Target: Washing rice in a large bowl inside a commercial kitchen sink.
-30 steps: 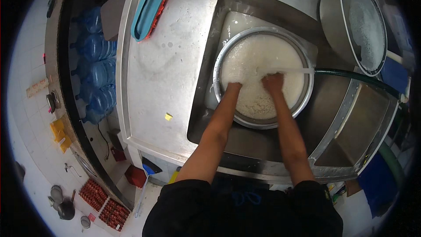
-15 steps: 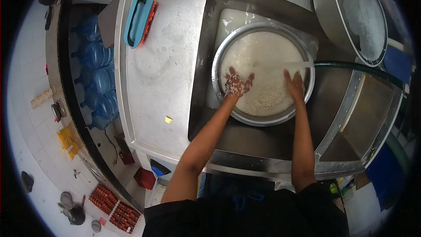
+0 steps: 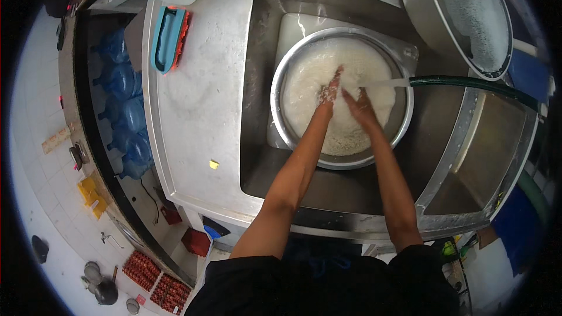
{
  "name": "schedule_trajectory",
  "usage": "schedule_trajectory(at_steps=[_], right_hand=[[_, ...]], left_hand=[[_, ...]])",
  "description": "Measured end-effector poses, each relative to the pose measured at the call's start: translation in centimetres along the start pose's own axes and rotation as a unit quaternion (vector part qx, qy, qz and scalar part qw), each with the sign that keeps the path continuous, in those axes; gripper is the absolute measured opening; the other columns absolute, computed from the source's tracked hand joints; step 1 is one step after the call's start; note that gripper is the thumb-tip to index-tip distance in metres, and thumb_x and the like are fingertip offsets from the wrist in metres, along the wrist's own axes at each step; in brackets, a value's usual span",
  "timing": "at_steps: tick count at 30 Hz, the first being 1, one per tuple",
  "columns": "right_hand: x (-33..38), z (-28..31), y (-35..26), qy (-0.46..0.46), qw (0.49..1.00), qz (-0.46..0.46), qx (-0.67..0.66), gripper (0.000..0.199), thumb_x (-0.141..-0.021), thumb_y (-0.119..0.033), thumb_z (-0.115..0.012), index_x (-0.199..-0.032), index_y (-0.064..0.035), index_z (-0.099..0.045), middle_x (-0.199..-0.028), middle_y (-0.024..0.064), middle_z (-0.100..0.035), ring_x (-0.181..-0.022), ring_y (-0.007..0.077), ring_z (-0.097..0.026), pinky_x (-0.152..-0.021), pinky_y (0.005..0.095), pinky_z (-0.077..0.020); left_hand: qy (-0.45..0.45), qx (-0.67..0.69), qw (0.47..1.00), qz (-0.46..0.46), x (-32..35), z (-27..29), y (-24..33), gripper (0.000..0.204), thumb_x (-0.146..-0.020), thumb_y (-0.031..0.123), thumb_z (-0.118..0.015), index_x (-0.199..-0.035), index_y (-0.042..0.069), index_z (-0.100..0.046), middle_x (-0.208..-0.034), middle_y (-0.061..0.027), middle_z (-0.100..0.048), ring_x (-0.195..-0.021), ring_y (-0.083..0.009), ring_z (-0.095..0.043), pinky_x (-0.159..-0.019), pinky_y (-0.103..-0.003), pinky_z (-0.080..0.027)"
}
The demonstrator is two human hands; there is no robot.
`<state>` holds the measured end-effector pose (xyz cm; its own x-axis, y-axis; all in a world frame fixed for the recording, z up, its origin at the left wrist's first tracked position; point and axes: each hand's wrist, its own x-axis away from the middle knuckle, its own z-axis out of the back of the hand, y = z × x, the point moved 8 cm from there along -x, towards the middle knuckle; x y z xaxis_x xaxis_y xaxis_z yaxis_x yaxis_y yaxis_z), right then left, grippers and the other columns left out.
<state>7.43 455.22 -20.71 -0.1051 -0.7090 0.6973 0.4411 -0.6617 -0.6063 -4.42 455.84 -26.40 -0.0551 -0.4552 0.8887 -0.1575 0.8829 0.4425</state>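
Observation:
A wide steel bowl (image 3: 276,102) stands in the sink, holding cloudy water and white rice (image 3: 345,145). Both my hands are inside it, close together near its middle. Grains cling to my left hand (image 3: 329,91), which is turned edge-up with its fingers stretched out. My right hand (image 3: 361,107) is slightly blurred, its thumb spread from the fingers, and its fingertips reach the water stream. Neither hand grips anything I can see. From the right, a dark green hose (image 3: 451,81) with a pale end pours water into the bowl.
The bowl overlaps a pale translucent tray in the steel sink (image 3: 252,82). A large pot (image 3: 418,11) with whitish residue leans at the back right. On the left counter lie a blue brush (image 3: 167,40) with orange bristles and a yellow scrap (image 3: 214,164). Blue water jugs (image 3: 126,114) stand farther left.
My hands have come from opposite sides of the bowl toward each other at its middle. My left hand has turned from palm up to edge-up. The whole view has shifted slightly.

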Motion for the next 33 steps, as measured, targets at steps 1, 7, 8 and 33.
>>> schedule_trajectory(at_steps=[1, 7, 8, 33], right_hand=[[0.6, 0.0, -1.0, 0.055, 0.996, 0.06, 0.022, 0.075, -0.082, -0.047, -0.056, -0.129, 0.0077, -0.037, -0.132, 0.0228, -0.044, -0.121, 0.039, -0.041, -0.101, 0.0387, -0.033], [-2.0, 2.3, 6.1, 0.114, 0.988, -0.044, -0.094, 0.044, -0.081, -0.028, -0.054, -0.112, 0.0038, -0.053, -0.111, 0.0261, -0.057, -0.106, 0.0371, -0.054, -0.093, 0.0404, -0.0394], [-0.7, 2.3, 3.0, 0.155, 0.982, 0.109, 0.003, 0.037, -0.079, -0.022, -0.055, -0.105, 0.0042, -0.056, -0.101, 0.0239, -0.061, -0.097, 0.0362, -0.057, -0.087, 0.0414, -0.0426], [-12.9, -2.3, -7.4, -0.11, 0.903, 0.132, 0.394, 0.067, -0.079, -0.056, -0.052, -0.121, -0.0047, -0.054, -0.13, 0.0143, -0.049, -0.121, 0.0286, -0.045, -0.099, 0.043, -0.0375]], left_hand=[[-0.001, -0.001, 1.0, -0.002, 0.2, -0.1, -0.5, 0.079, -0.081, 0.065, -0.048, -0.131, 0.004, -0.046, -0.13, -0.0108, -0.049, -0.114, -0.0243, -0.048, -0.095, -0.035, -0.038], [-0.004, 0.12, 0.992, 0.032, 0.1, -5.9, -2.0, 0.055, -0.09, 0.046, -0.042, -0.126, 0.005, -0.052, -0.125, -0.0109, -0.051, -0.108, -0.0211, -0.05, -0.094, -0.034, -0.037], [0.001, 0.121, 0.992, 0.028, -2.6, -5.3, -5.1, 0.055, -0.09, 0.046, -0.042, -0.126, 0.005, -0.052, -0.125, -0.0109, -0.051, -0.108, -0.0211, -0.05, -0.094, -0.034, -0.037], [0.123, 0.034, 0.989, 0.075, 4.7, 5.8, -2.8, 0.091, -0.078, 0.065, -0.049, -0.141, 0.005, -0.023, -0.146, -0.0197, -0.022, -0.133, -0.0342, -0.024, -0.107, -0.047, -0.02]])
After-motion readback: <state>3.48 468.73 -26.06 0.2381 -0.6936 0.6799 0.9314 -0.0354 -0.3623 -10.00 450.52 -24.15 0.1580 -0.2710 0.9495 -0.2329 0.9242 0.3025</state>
